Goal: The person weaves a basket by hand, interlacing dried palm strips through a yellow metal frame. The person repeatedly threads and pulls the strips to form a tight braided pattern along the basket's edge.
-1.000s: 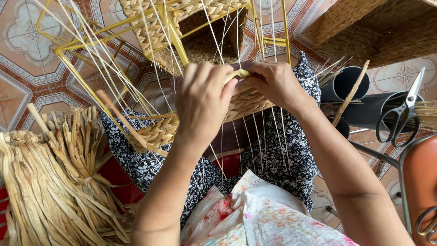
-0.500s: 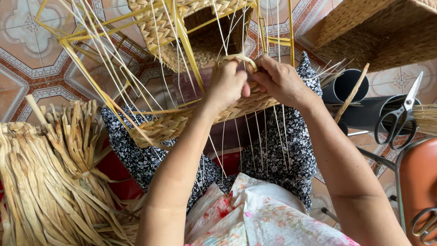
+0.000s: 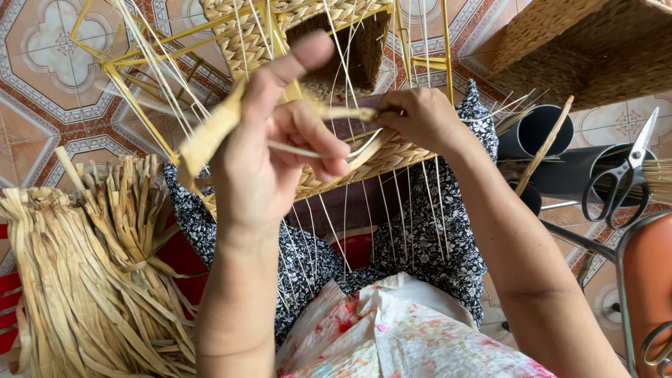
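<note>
Weaving basket [image 3: 378,157] rim: left hand [image 3: 269,150] clenched, pulling strand [image 3: 210,136] taut above basket; right hand [image 3: 420,119] pinching strand's other end at rim. Next: threading between stakes [image 3: 413,203].

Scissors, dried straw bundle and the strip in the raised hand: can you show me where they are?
scissors [image 3: 625,175]: head view, at the pivot.
dried straw bundle [image 3: 84,280]: head view, mid-bundle.
strip [image 3: 206,140]: head view, wide end beside the left hand [image 3: 269,161].
</note>
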